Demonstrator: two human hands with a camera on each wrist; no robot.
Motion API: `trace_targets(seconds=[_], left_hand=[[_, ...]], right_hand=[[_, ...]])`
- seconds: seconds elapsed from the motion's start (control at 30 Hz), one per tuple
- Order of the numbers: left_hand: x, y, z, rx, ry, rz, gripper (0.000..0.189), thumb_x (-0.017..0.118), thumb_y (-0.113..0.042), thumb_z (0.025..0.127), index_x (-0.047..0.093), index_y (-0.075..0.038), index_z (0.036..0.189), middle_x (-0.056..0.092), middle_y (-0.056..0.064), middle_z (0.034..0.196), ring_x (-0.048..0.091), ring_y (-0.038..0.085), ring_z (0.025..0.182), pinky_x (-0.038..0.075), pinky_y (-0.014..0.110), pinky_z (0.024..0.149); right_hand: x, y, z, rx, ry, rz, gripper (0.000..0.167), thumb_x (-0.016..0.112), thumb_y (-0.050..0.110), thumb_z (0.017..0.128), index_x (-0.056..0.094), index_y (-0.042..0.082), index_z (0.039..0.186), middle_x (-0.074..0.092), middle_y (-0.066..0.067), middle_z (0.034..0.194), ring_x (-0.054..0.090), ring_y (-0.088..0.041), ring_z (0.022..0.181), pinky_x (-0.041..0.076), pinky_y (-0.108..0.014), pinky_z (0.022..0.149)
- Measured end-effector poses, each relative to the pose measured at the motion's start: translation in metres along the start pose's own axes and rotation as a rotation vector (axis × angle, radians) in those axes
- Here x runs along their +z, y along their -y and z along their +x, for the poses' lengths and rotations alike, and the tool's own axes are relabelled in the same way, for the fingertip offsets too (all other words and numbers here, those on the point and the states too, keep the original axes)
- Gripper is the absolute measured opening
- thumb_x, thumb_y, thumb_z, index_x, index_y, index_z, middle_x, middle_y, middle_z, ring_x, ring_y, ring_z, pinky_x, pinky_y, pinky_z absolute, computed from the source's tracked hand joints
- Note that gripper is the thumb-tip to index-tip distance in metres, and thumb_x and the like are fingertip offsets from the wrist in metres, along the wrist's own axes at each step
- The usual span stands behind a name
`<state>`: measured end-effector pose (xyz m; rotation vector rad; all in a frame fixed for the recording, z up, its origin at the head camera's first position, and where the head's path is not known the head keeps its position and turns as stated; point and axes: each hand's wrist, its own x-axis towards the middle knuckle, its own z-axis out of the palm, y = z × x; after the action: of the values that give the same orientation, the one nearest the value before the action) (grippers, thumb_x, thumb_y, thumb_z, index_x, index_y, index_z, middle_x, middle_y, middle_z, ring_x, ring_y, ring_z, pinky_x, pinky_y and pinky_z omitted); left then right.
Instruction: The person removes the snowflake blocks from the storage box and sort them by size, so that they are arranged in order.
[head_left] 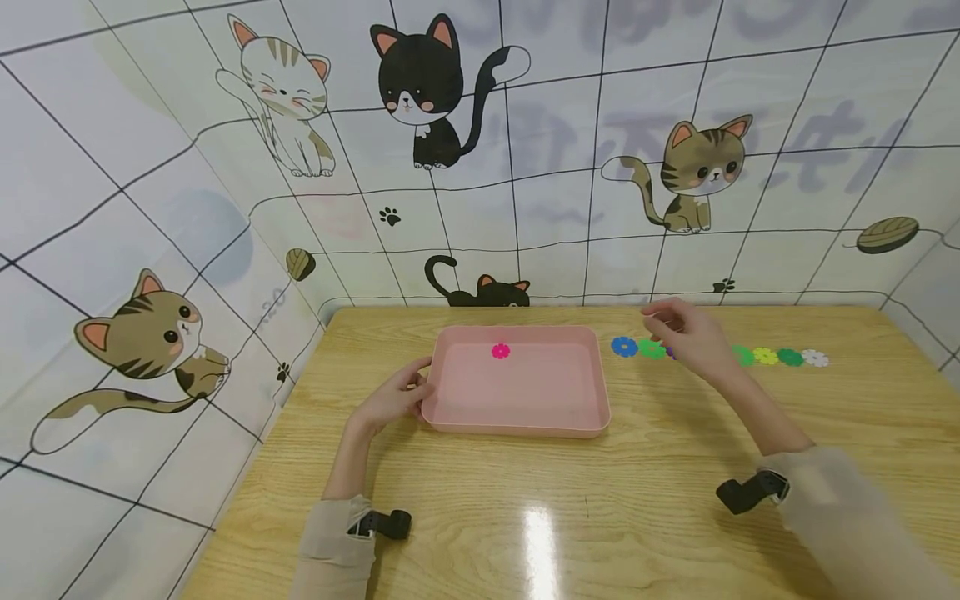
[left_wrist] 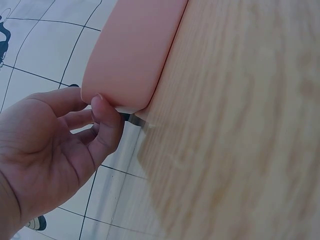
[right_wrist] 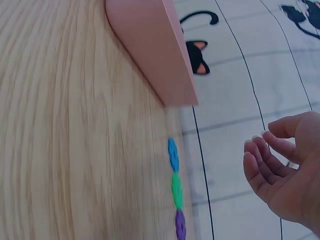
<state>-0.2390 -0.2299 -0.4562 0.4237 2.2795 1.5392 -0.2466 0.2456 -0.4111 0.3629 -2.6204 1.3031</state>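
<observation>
A shallow pink tray (head_left: 517, 432) lies on the table with one pink flower-shaped piece (head_left: 500, 351) inside, near its far wall. My left hand (head_left: 393, 395) holds the tray's left side; in the left wrist view thumb and forefinger of this hand (left_wrist: 60, 135) are at the tray's end (left_wrist: 130, 55). Right of the tray, my right hand (head_left: 692, 337) hovers over a row of flower pieces, fingers loosely bent. Nothing shows between the fingers of this hand (right_wrist: 285, 167) in the right wrist view. Blue (right_wrist: 173, 156), green (right_wrist: 177, 191) and purple (right_wrist: 180, 225) flowers lie below it.
The row runs along the table's back, with yellow (head_left: 765, 356), dark green (head_left: 790, 357) and white (head_left: 816, 357) flowers at its right end. My right hand and forearm hide its middle. A cat-patterned wall covering (head_left: 555, 208) stands right behind the wooden table (head_left: 480, 475).
</observation>
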Motion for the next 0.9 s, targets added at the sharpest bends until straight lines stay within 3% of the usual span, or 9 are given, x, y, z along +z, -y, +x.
trace_targets(seconds=[0.23, 0.33, 0.53, 0.67, 0.9], left_hand=[[-0.001, 0.001, 0.001, -0.003, -0.002, -0.004, 0.056, 0.047, -0.005, 0.107, 0.025, 0.001, 0.158, 0.05, 0.017, 0.096, 0.06, 0.02, 0.068, 0.056, 0.032, 0.064], [0.0, 0.0, 0.0, -0.003, -0.001, -0.006, 0.056, 0.047, -0.005, 0.107, 0.025, 0.001, 0.157, 0.05, 0.017, 0.096, 0.06, 0.02, 0.067, 0.056, 0.032, 0.064], [0.0, -0.001, 0.0, -0.001, 0.0, -0.012, 0.055, 0.047, -0.005, 0.107, 0.026, 0.0, 0.158, 0.049, 0.015, 0.097, 0.06, 0.02, 0.07, 0.055, 0.03, 0.064], [0.0, -0.001, 0.001, 0.0, 0.006, -0.022, 0.056, 0.047, -0.005, 0.107, 0.025, 0.001, 0.158, 0.049, 0.014, 0.097, 0.06, 0.02, 0.072, 0.056, 0.03, 0.065], [-0.001, 0.0, 0.001, 0.001, 0.01, -0.022, 0.056, 0.047, -0.004, 0.107, 0.024, 0.002, 0.158, 0.049, 0.014, 0.096, 0.06, 0.02, 0.07, 0.056, 0.03, 0.064]], right_hand=[[0.041, 0.023, 0.014, -0.034, 0.113, 0.051, 0.028, 0.058, 0.021, 0.104, 0.064, -0.001, 0.12, 0.067, -0.02, 0.104, 0.065, -0.032, 0.089, 0.052, -0.026, 0.07], [0.06, 0.032, 0.019, -0.046, 0.18, 0.086, 0.027, 0.06, 0.016, 0.103, 0.064, -0.003, 0.121, 0.068, -0.022, 0.106, 0.066, -0.037, 0.092, 0.054, -0.029, 0.073], [0.095, 0.042, 0.028, -0.06, 0.286, 0.06, 0.028, 0.062, 0.014, 0.1, 0.067, -0.002, 0.123, 0.069, -0.013, 0.105, 0.065, -0.025, 0.091, 0.053, -0.037, 0.082], [0.117, 0.047, 0.032, -0.06, 0.32, 0.061, 0.026, 0.063, 0.011, 0.099, 0.067, -0.002, 0.121, 0.068, -0.011, 0.104, 0.063, -0.025, 0.092, 0.051, -0.04, 0.088], [0.143, 0.054, 0.036, 0.043, 0.355, 0.003, 0.029, 0.061, 0.023, 0.101, 0.066, 0.01, 0.127, 0.066, -0.005, 0.111, 0.059, -0.022, 0.102, 0.048, -0.042, 0.094]])
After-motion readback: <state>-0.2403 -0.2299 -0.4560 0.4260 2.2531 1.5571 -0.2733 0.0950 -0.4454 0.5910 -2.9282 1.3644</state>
